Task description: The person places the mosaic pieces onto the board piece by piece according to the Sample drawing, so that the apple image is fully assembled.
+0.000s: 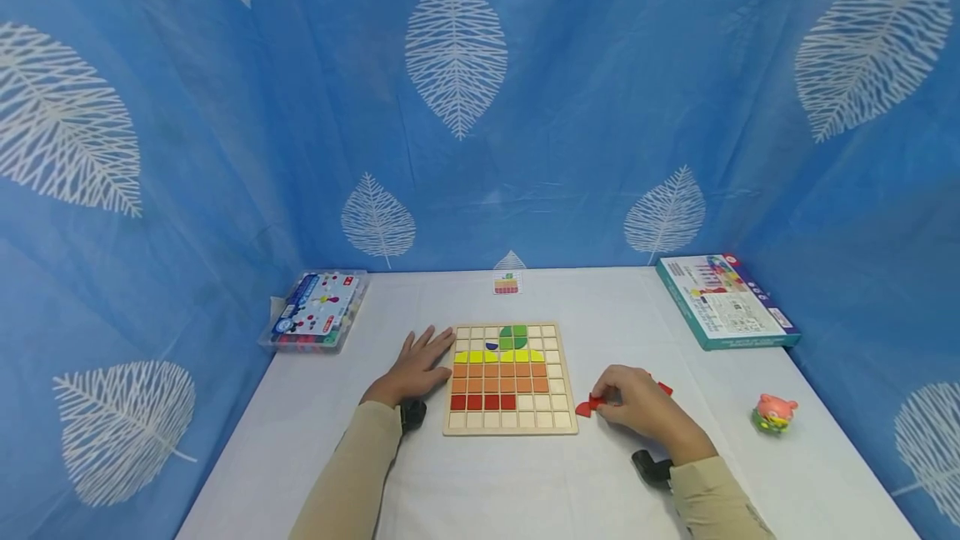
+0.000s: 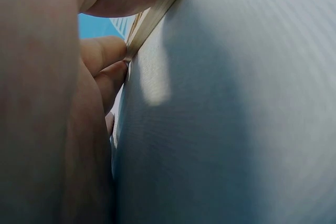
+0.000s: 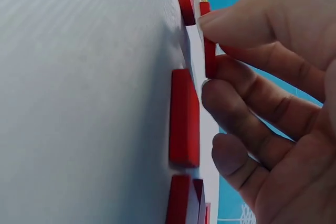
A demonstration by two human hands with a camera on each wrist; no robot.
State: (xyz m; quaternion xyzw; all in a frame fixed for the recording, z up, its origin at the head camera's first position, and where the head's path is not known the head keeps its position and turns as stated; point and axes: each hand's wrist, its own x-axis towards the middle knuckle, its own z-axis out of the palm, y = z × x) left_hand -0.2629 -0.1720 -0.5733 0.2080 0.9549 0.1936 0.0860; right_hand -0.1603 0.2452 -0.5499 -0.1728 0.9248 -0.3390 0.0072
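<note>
A square wooden grid board (image 1: 510, 431) lies on the table, holding green pieces (image 1: 513, 337), a small dark blue piece (image 1: 491, 347), a yellow row (image 1: 498, 356), two orange rows (image 1: 499, 377) and several red squares (image 1: 483, 402). My left hand (image 1: 414, 367) rests flat, fingers extended and touching the board's left edge (image 2: 157, 17). Right of the board, my right hand (image 1: 637, 402) pinches a red tile (image 3: 210, 59) between thumb and fingers. Other red tiles (image 3: 184, 119) lie beneath and around that hand, partly hidden in the head view.
A small picture card (image 1: 507, 282) lies behind the board. A clear plastic case (image 1: 315, 311) stands at the back left, a flat boxed set (image 1: 727, 302) at the back right. Near the right edge sits a pink and green toy figure (image 1: 774, 413). Blue curtains (image 1: 525, 107) surround the table.
</note>
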